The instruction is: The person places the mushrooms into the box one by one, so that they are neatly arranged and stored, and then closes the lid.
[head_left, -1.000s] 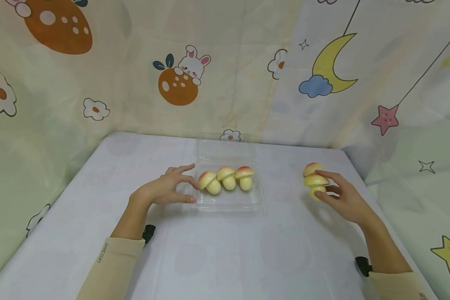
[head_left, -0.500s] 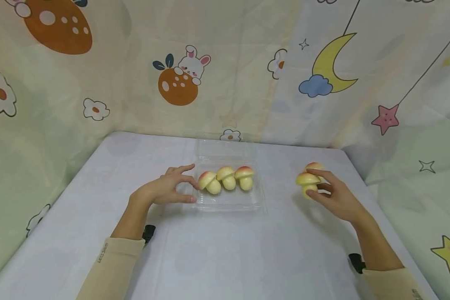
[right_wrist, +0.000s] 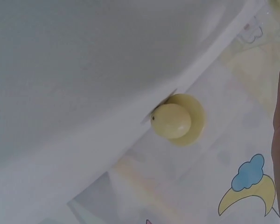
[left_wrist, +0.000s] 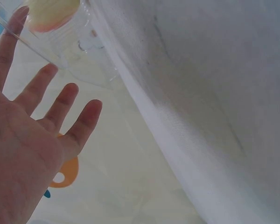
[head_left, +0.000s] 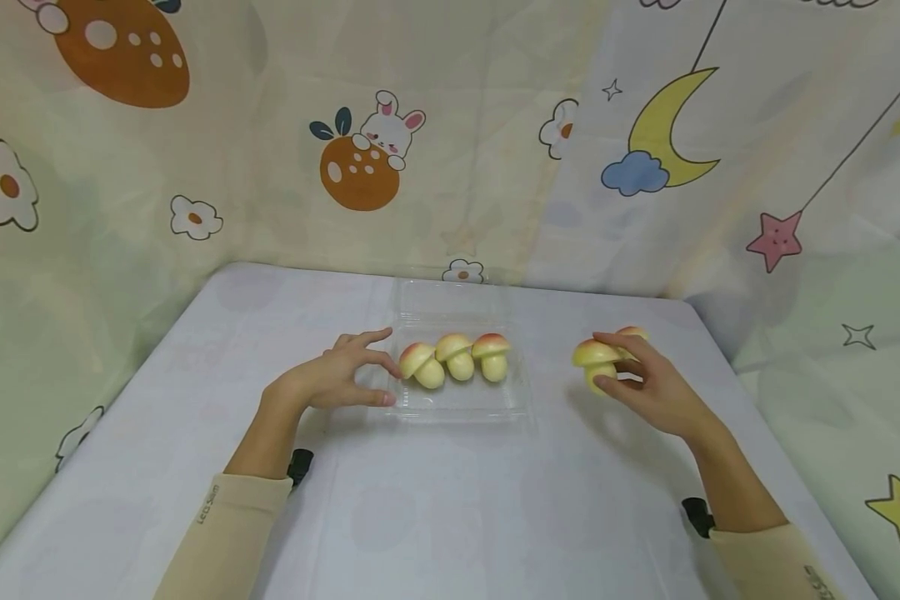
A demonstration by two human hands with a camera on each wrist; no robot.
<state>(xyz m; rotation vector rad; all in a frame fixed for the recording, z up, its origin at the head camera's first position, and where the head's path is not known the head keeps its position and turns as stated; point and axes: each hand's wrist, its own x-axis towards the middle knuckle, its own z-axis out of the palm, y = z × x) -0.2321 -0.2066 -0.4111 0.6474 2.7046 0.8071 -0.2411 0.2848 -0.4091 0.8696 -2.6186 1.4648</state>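
My right hand (head_left: 656, 387) pinches a toy mushroom (head_left: 594, 357), yellow with a reddish cap, between thumb and fingers, to the right of a clear plastic box (head_left: 461, 404). Partly hidden behind that hand, another toy mushroom (head_left: 634, 332) rests on the table; the right wrist view shows its stem end (right_wrist: 171, 120). Inside the box three similar mushrooms (head_left: 459, 358) lie side by side. At the box's left edge, my left hand (head_left: 333, 375) is spread, fingertips at the plastic wall. In the left wrist view its fingers (left_wrist: 65, 105) are fairly straight and hold nothing.
The box's clear lid (head_left: 450, 300) lies folded back toward the rear of the table. A white cloth covers the table (head_left: 450, 508). Printed fabric (head_left: 487, 167) with cartoon figures hangs along the back and both sides.
My right hand has carried its mushroom leftward, away from the other mushroom on the right and toward the box. The left hand has stayed at the box's edge.
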